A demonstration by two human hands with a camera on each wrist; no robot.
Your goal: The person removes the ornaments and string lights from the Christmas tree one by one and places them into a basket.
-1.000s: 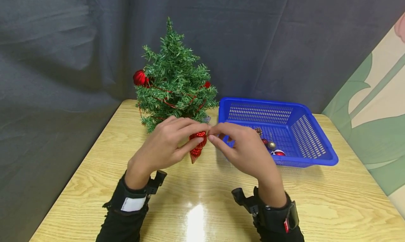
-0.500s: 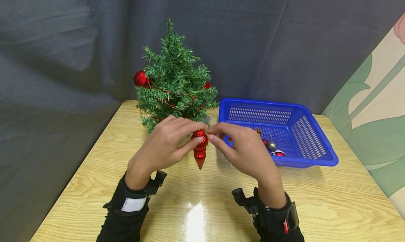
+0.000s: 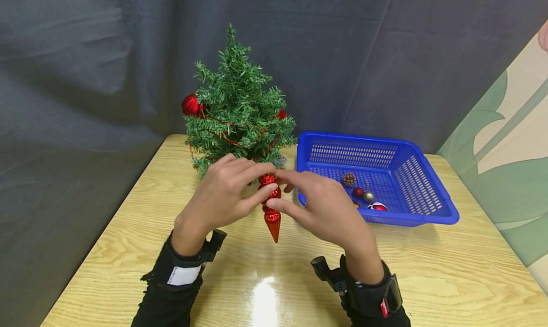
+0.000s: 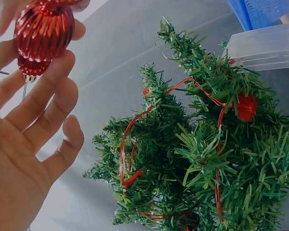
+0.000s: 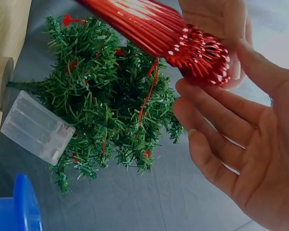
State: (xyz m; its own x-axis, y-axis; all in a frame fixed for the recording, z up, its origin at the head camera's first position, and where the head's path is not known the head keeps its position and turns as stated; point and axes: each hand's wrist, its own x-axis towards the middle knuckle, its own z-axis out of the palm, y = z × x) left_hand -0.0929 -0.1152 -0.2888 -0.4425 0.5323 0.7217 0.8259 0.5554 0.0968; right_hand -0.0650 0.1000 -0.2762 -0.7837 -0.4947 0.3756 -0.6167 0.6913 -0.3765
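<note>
A red ribbed finial ornament hangs point down over the wooden table, just in front of a small green tree. My left hand pinches its upper bulbs between thumb and forefinger. From the other side my right hand pinches it too, forefinger at the cap and thumb under the middle bulb. In the left wrist view the ornament sits at my fingertips beside the tree. The right wrist view shows the ornament lying across my right fingers.
A blue mesh basket stands right of the tree, holding a pinecone, a red ball, a gold ball and a red-and-white ball. The tree carries a red ball, a red bead string and a clear battery box. Dark cloth hangs behind.
The ornament has swung from tilted to hanging straight, point down and lower. My right hand has shifted left and closed on it, uncovering the pinecone in the basket.
</note>
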